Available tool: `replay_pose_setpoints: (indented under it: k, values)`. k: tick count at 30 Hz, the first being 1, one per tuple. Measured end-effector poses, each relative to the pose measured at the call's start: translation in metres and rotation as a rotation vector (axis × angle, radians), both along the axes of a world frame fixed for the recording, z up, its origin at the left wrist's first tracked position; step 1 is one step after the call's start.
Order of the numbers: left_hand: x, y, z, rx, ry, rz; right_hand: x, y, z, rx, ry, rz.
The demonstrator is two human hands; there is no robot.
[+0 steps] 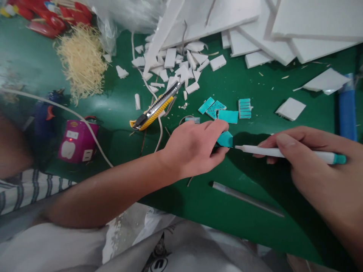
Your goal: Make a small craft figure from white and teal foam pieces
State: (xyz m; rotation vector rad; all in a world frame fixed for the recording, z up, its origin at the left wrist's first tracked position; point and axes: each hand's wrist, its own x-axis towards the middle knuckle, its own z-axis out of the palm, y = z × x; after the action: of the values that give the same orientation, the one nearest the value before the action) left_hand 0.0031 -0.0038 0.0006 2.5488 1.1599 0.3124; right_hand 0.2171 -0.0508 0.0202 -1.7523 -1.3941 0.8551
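My left hand (195,147) pinches a small teal-coloured foam piece (226,139) between thumb and fingers, above the green table. In my right hand (306,155) is a white marker pen (269,151) with a teal end, held in a writing grip. Its tip meets or nearly meets the lower right edge of the piece. Just beyond the left hand lie several teal pieces, among them a striped one (244,108) and a dotted one (216,109). A short pale-blue cap-like tube (192,120) rests behind my left knuckles.
A yellow utility knife (155,107) lies left of centre, near white foam scraps (181,66). White foam sheets (317,19) are stacked at the back. A grey rod (248,199) lies in front. At left are a pink power box (78,141), a cable and a straw-coloured stick pile (82,62).
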Motion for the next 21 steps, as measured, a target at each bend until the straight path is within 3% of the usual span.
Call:
replay_pose_setpoints:
  k: [21]
  values:
    - [-0.0029, -0.0002, -0.0007, 0.001, -0.038, -0.031, 0.0009, 0.0011, -0.0012, -0.011, 0.053, -0.052]
